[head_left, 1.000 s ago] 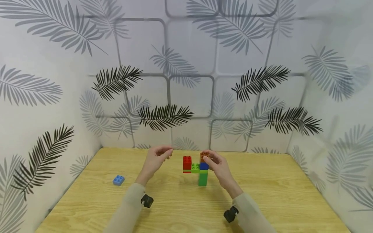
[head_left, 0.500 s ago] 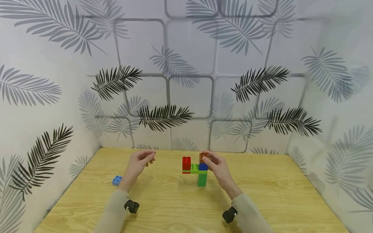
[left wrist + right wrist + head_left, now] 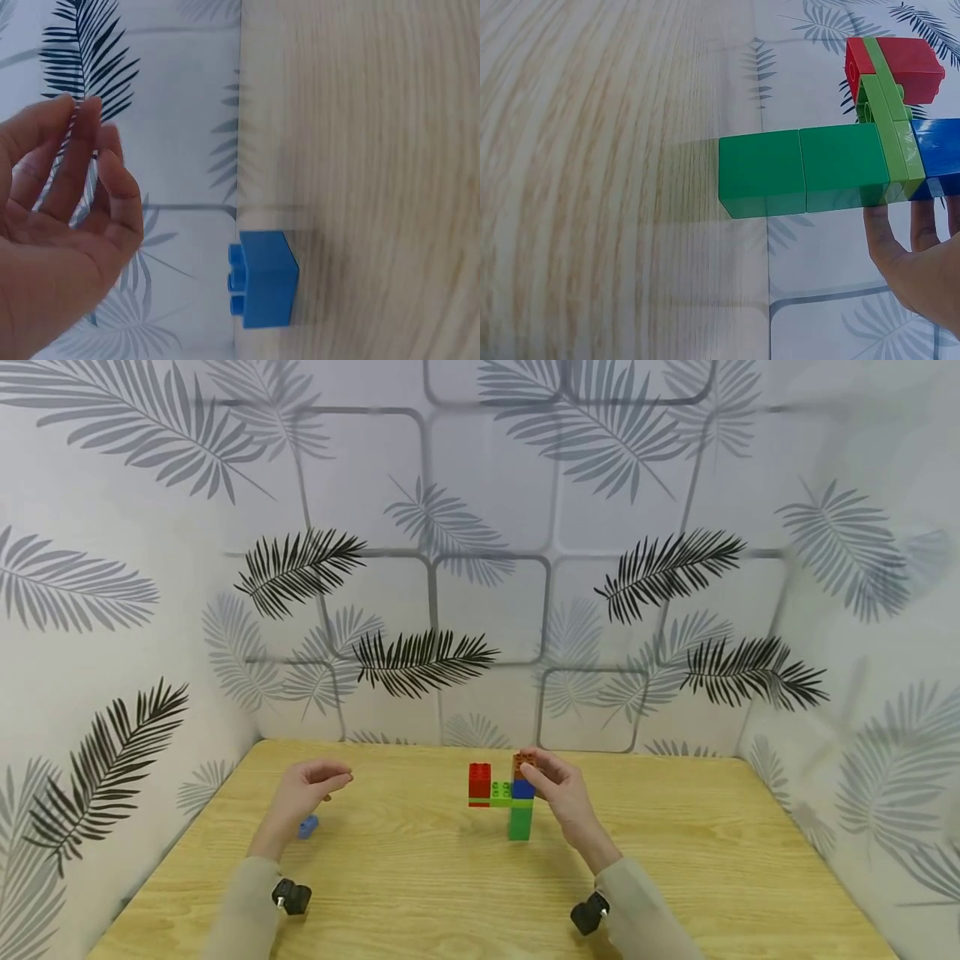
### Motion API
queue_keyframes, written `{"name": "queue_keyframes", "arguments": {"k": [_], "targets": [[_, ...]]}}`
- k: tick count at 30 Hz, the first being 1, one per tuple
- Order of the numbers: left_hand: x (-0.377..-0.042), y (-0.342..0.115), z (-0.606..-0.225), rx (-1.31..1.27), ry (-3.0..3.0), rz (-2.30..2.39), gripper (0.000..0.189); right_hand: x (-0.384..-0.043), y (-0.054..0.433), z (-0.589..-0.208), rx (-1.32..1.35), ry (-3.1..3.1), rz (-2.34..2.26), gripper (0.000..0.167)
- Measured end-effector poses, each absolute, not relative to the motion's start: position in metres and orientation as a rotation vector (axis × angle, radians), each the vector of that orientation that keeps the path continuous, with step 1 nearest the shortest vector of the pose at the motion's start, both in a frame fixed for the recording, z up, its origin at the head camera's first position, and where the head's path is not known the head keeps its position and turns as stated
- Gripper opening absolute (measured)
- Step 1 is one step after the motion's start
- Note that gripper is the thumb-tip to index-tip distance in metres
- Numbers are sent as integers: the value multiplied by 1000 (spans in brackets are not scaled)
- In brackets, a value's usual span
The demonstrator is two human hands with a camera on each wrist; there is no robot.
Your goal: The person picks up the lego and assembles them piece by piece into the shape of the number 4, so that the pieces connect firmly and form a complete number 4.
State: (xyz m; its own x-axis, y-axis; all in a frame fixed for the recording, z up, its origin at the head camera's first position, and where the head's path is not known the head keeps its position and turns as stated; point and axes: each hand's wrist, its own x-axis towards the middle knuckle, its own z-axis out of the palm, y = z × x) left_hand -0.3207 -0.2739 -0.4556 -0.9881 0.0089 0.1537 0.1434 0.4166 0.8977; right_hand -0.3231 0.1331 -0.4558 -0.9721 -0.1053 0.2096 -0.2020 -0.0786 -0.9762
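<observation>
My right hand (image 3: 564,795) grips the upper part of a toy-brick structure, thumb in front of its orange top brick (image 3: 524,763). A blue brick (image 3: 523,789) lies under the orange one, and two green bricks (image 3: 802,172) form the column beneath. A thin light-green plate (image 3: 501,802) reaches leftward from the column and carries a red brick (image 3: 480,779) at its end. Over the table's left side hovers my left hand (image 3: 307,793), fingers loosely bent and holding nothing. Near it a light-blue brick (image 3: 268,279) rests on the table, partly hidden by that hand in the head view.
The wood-grain table (image 3: 420,893) runs back to a pale wall (image 3: 495,610) printed with leaves. Similar walls stand to the left and right. A small black camera (image 3: 291,897) is strapped to the left wrist, another black camera (image 3: 589,913) to the right.
My left hand has moved left, away from the brick structure and over toward the light-blue brick. The right hand and the structure have stayed in place.
</observation>
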Motion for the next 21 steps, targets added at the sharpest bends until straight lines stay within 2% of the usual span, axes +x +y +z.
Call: {"name": "queue_keyframes", "arguments": {"k": [11,21], "targets": [[-317,-297,-468,50,-2565,-1547,40,-326,132,-456,341,-2064,2253,39],[-312,-323,-480,-71,-2745,-1573,42,-325,132,-457,343,-2095,2257,43]]}}
